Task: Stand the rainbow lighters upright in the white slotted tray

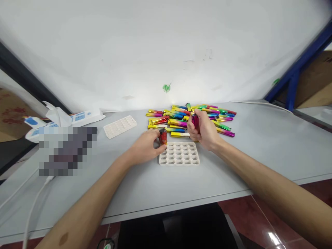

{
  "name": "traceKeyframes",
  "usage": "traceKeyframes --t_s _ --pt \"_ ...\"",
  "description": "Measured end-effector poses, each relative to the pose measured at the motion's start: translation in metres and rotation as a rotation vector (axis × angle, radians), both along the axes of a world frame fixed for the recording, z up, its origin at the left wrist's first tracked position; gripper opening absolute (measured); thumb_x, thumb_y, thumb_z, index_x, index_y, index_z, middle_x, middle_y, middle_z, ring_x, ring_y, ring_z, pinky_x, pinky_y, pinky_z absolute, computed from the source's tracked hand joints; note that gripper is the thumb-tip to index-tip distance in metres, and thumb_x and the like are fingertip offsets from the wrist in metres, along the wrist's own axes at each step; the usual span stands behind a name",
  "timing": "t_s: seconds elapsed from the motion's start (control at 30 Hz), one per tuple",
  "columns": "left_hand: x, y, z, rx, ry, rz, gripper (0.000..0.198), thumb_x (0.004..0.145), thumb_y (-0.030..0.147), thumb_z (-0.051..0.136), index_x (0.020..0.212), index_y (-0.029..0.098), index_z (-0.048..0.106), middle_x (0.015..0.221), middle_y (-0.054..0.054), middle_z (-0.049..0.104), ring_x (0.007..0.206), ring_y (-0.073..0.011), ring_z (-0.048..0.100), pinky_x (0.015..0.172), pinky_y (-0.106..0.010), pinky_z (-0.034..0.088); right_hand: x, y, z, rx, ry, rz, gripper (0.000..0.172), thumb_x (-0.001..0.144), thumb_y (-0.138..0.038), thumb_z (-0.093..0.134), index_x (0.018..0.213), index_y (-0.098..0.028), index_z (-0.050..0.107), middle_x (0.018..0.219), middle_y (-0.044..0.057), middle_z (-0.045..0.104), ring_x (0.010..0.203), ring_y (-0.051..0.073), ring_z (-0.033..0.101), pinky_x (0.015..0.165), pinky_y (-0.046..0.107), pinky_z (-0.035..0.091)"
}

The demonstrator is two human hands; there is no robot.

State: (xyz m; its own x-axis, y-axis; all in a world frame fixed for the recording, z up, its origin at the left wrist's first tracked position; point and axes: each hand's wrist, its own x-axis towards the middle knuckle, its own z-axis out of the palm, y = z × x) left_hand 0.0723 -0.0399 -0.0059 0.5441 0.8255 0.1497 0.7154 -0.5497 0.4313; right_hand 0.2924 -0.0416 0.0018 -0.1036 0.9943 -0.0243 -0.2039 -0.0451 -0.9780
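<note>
My left hand (147,147) is closed round a red lighter (163,137) and holds it upright at the far left corner of a white tray (181,160) with several empty cells. My right hand (204,131) is closed on a pink lighter (195,121), raised just behind the tray. Behind both hands lies a heap of several rainbow-coloured lighters (181,116) on the grey table (259,148).
A second white tray (119,126) lies to the left. Farther left are white power strips (85,117), a white cable (33,207) and a blurred-out patch. A white wall stands behind the table. A blue frame (298,74) rises at the right.
</note>
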Motion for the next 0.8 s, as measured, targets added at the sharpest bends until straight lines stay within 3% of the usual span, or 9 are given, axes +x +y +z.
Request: traceKeyframes --t_s 0.3,0.43,0.53,0.63,0.7,0.8 --pt "0.0 -0.004 0.002 0.001 0.049 -0.039 0.017 0.083 0.036 0.057 0.081 0.02 0.058 0.084 -0.004 0.063 0.082 -0.022 0.059 0.078 -0.037 0.046 0.001 -0.002 -0.001 -0.002 0.024 0.083 0.041 0.089 -0.045 0.038 0.055 -0.022 0.036 0.046 -0.005 0.028 0.039 0.008 0.017 0.038 0.023 0.012" --pt "0.0 -0.007 0.002 -0.001 0.054 -0.068 0.016 0.084 0.036 0.056 0.08 0.02 0.056 0.085 -0.004 0.062 0.085 -0.0224 0.058 0.082 -0.038 0.046 -0.001 -0.001 -0.005 0.011 -0.039 0.077 0.045 0.091 -0.052 0.036 0.057 -0.022 0.04 0.048 -0.005 0.029 0.039 0.008 0.019 0.038 0.024 0.014" --pt "0.0 -0.007 0.001 -0.014 0.033 -0.088 0.017 0.084 0.036 0.055 0.083 0.02 0.058 0.088 -0.005 0.061 0.089 -0.0235 0.058 0.085 -0.04 0.045 -0.001 0.002 -0.01 0.074 -0.117 0.081 0.047 0.092 -0.058 0.032 0.068 -0.022 0.049 0.057 -0.003 0.041 0.044 0.011 0.034 0.04 0.024 0.026" --pt "0.0 -0.007 0.0 -0.029 0.024 -0.09 0.02 0.085 0.039 0.055 0.085 0.02 0.06 0.091 -0.006 0.062 0.092 -0.025 0.057 0.087 -0.042 0.045 -0.002 0.002 -0.012 0.204 -0.211 0.11 0.037 0.092 -0.053 0.043 0.081 -0.021 0.057 0.072 0.001 0.056 0.063 0.014 0.052 0.056 0.026 0.043" --pt "0.0 -0.007 -0.001 -0.031 0.022 -0.087 0.021 0.086 0.04 0.055 0.083 0.02 0.06 0.09 -0.006 0.062 0.092 -0.0253 0.057 0.088 -0.043 0.045 -0.003 -0.001 -0.011 0.295 -0.303 0.163 0.028 0.089 -0.048 0.057 0.084 -0.02 0.059 0.076 0.0 0.059 0.071 0.014 0.055 0.065 0.027 0.045" --pt "0.001 -0.008 -0.001 -0.026 0.013 -0.089 0.023 0.087 0.042 0.055 0.084 0.02 0.061 0.089 -0.006 0.062 0.091 -0.025 0.057 0.087 -0.043 0.045 -0.004 -0.006 -0.008 0.385 -0.359 0.249 0.024 0.083 -0.041 0.07 0.083 -0.02 0.06 0.073 -0.001 0.061 0.068 0.014 0.055 0.066 0.029 0.044"
